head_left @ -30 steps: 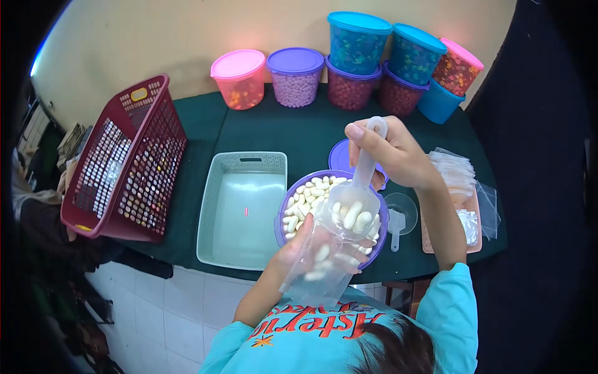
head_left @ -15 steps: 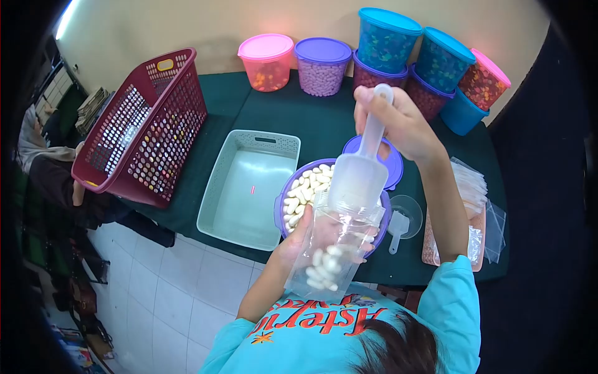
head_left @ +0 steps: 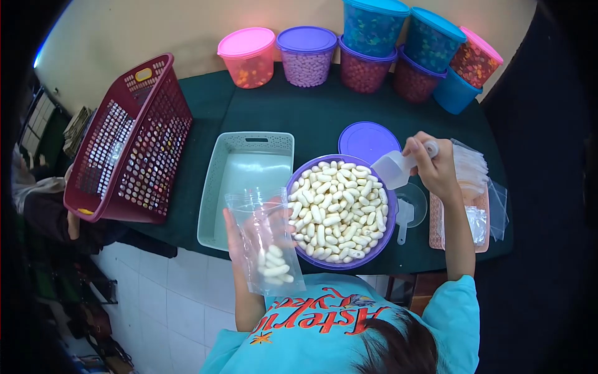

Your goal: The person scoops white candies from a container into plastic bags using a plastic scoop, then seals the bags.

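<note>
My left hand [head_left: 233, 234] supports a clear zip-top plastic bag [head_left: 255, 215] from behind, its fingers partly seen through the film. Several white oblong pieces [head_left: 274, 265], candy-like in look, lie at the bottom of the bag. A translucent plastic scoop [head_left: 391, 171] is gripped by its handle in my right hand [head_left: 434, 165], above the right rim of the tub; no pieces are visible in it. Beneath and between the hands stands a round purple tub [head_left: 393, 218] full of the same white pieces. Its likely lid [head_left: 369, 140], purple, lies just behind it.
A pale green basket [head_left: 215, 187] stands left, with a tall maroon basket [head_left: 152, 156] beyond. Lidded tubs [head_left: 305, 62] line the wall, some stacked. At right are a small scoop [head_left: 405, 215] on a clear round dish and a pink tray [head_left: 436, 230] with plastic bags. Another person [head_left: 50, 199] is far left.
The scoop has left the bag's mouth and moved right and down, now tilted over the tub's edge. My left hand has carried the bag left, away from above the tub.
</note>
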`<state>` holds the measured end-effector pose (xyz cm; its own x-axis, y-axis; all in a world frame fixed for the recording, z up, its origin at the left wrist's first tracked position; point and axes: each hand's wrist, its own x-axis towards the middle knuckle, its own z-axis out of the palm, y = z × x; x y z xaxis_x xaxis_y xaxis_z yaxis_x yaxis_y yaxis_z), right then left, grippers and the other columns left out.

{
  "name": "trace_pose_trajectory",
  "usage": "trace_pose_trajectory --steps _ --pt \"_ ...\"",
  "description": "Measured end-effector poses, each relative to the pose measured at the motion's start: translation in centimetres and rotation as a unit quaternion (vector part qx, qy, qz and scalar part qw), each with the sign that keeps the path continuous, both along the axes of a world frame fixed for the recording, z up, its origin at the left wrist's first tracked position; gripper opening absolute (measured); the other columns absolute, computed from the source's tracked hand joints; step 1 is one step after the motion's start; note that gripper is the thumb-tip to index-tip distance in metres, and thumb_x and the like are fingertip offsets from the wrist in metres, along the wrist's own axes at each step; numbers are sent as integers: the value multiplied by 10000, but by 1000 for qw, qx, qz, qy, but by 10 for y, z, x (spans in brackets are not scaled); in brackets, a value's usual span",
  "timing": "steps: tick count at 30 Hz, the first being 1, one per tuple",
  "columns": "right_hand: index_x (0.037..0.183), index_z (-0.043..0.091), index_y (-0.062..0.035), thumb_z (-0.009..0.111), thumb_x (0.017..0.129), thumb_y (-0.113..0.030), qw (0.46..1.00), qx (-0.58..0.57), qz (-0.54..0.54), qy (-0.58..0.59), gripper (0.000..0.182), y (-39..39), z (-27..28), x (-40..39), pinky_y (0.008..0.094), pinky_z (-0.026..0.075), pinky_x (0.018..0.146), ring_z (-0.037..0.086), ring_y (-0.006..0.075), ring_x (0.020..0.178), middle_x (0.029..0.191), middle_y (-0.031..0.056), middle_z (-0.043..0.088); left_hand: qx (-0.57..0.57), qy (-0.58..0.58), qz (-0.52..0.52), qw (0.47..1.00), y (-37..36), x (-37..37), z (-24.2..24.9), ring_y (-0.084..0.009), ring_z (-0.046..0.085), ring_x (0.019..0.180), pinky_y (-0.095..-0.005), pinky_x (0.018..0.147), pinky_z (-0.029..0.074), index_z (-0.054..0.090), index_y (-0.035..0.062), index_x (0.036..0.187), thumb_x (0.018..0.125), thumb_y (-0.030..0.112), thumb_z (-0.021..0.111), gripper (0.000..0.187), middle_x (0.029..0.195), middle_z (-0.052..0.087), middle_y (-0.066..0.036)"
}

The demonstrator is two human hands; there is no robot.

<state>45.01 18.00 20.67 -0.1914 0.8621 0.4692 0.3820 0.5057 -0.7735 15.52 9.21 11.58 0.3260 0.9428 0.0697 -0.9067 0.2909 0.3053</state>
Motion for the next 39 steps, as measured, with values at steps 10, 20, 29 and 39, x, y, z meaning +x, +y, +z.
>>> trace_pose_trajectory --steps 10,20,29,39 --pt "632 535 -19 454 874 -306 985 -139 -16 105 384 12 -30 9 172 359 365 471 47 413 527 19 516 -22 -34 -128 991 29 -1 -4 -408 502 956 -527 741 456 242 -74 1241 784 666 217 870 1149 403 -298" --pt "640 514 -33 413 884 -360 949 -160 -137 236 421 -19 -77 -1 177 346 349 453 62 365 482 26 495 -67 -70 -199 975 49 -8 -11 -485 434 1017 -617 761 392 204 -62 1270 781 665 234 877 1207 312 -346" --pt "666 516 -60 419 878 -379 871 -203 -248 373 396 -43 -103 -7 177 259 343 373 41 372 500 -2 467 -23 -21 -218 975 48 -3 -9 -420 453 1018 -549 780 415 224 -65 1263 762 693 200 908 1200 343 -309" --pt "689 483 -76 425 878 -367 853 -235 -179 431 352 -15 -75 2 176 259 320 369 51 349 492 -3 451 26 71 -241 967 35 25 5 -280 524 953 -419 773 472 268 -52 1248 797 648 224 834 1147 442 -225"
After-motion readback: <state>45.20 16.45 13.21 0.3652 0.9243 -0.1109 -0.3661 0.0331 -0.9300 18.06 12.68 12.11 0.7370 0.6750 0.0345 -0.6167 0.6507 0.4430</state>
